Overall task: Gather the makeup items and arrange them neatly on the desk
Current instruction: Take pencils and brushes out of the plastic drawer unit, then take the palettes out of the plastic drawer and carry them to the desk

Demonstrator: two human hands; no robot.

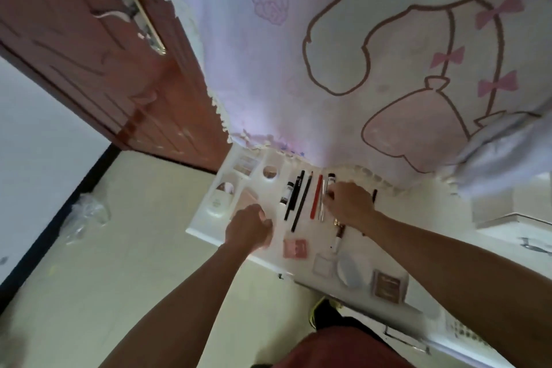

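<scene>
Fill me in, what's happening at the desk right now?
A person is lining up makeup on the white desk. The right hand reaches the right end of a pencil row, fingers at a black-capped tube near the red pencil; the grip is unclear. The left hand, curled, hovers over the desk's left side. A pink palette and a brown palette lie along the near edge.

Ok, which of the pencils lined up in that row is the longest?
The slim black pencil, just left of the red pencil; its near end reaches further toward the front edge of the desk than any other in the row.
</scene>
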